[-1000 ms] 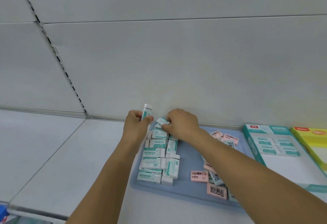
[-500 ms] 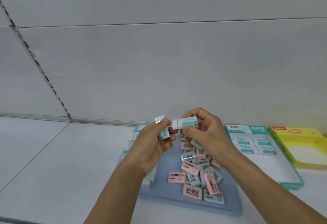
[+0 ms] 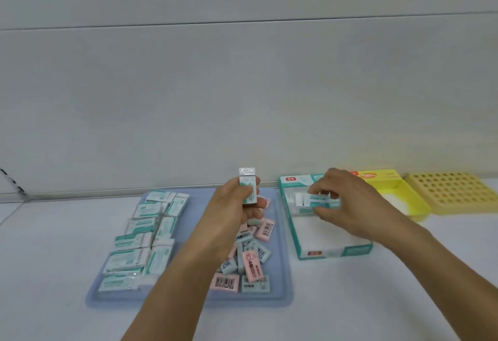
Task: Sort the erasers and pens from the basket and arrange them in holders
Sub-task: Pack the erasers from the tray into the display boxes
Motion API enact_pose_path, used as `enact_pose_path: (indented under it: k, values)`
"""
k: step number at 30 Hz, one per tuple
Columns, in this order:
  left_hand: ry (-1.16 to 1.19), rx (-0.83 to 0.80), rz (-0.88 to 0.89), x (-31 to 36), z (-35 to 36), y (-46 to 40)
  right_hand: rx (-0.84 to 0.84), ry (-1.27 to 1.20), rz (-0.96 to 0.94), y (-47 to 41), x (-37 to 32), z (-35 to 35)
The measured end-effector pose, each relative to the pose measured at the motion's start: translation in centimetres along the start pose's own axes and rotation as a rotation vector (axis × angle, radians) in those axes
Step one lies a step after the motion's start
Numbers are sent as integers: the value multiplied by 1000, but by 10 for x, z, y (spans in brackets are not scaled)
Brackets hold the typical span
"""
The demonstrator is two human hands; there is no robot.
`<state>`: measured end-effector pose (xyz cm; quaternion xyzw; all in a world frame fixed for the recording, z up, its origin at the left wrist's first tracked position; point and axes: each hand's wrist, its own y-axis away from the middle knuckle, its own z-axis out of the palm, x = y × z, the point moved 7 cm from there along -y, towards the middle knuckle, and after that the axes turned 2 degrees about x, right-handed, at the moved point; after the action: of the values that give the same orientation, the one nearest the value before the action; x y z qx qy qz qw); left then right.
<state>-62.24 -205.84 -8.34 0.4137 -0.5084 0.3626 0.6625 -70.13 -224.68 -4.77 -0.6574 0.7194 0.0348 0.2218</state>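
Erasers in both hands: right hand (image 3: 347, 203) pinches one (image 3: 318, 200) over the teal box (image 3: 334, 250), right of centre; left hand (image 3: 237, 206) grips another (image 3: 248, 190) upright above the tray (image 3: 283, 297). Risk: landing crooked and jamming the row.

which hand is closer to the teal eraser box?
Right. The right hand holds an eraser over the back of the teal eraser box; the left hand holds another eraser above the blue tray, beside the box.

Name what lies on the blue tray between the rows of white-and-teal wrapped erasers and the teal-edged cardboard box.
In the head view: a loose heap of pink and pale-green erasers on the blue tray, partly behind the left hand.
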Motion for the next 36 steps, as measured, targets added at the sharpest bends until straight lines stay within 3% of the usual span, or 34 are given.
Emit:
enact_pose_path:
  k: [3, 8, 16, 20, 26, 28, 31, 33, 36]
  values:
    - [35, 1, -14, -7, 3, 0, -118, 26, 0, 9, 8, 19]
    - [111, 19, -6, -12, 4, 0, -141, 7, 49, 4, 9, 39]
    - [57, 46, 1, -12, 6, 6, -44, 36, 11, 4, 3, 40]
    - [131, 37, -2, -10, 18, 6, 185, -342, -5, 7, -17, 9]
    - [78, -65, 37, -5, 58, 10, 240, -202, -77, 8, -25, -12]
    - [-310, -99, 204, -1, 63, 10, 223, -105, -24, 10, -7, -21]
    - [-1207, -106, 576, -2, 76, 12, 28, 247, 37, 12, 21, -17]
    - [-1397, -148, 643, -8, 84, 10, -74, 425, 7, 14, 26, -7]
    - [-1450, -156, 613, -8, 87, -6, -114, 493, -47, 14, 25, 9]
